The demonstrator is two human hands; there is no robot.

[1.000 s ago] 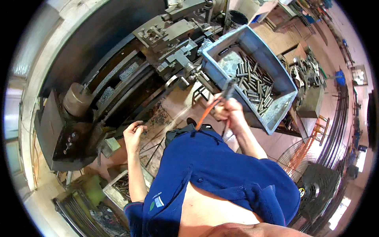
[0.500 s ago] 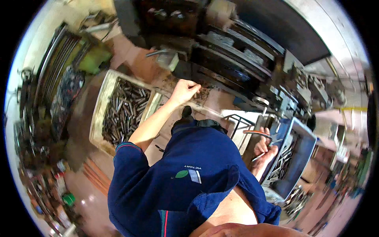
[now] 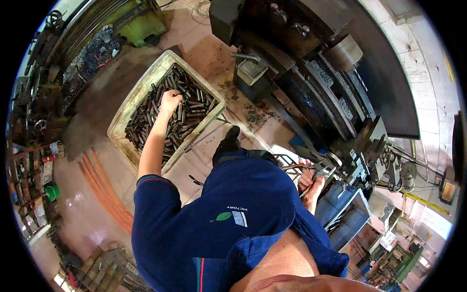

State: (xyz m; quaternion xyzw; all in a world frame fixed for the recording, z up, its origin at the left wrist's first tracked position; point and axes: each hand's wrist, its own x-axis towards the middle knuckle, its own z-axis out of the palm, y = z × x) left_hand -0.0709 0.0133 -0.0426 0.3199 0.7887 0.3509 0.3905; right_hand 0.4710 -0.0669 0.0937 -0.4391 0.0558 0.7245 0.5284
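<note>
My left hand (image 3: pixel 170 100) reaches down into a worn cream bin (image 3: pixel 116 119) heaped with short dark metal tubes (image 3: pixel 194 116). Its fingers are closed around the end of one tube, which they mostly cover. On the right, beside the lathe, my right hand (image 3: pixel 306 182) grips pliers (image 3: pixel 296 166) with orange-and-black handles. The pliers' jaws point right, toward the machine, and their detail is hard to make out. A blue bin (image 3: pixel 348 207) with metal pieces inside stands just right of that hand.
A dark lathe (image 3: pixel 311 92) fills the far right, with a small metal box (image 3: pixel 251 72) at its near corner. A green machine (image 3: pixel 141 27) stands far left. Long copper-coloured bars (image 3: pixel 99 187) lie on the floor at left. My shoe (image 3: pixel 231 138) is beside the cream bin.
My left hand has moved left, from in front of the lathe into the cream bin. My right hand keeps the pliers and is now closer to the lathe. The whole view has turned.
</note>
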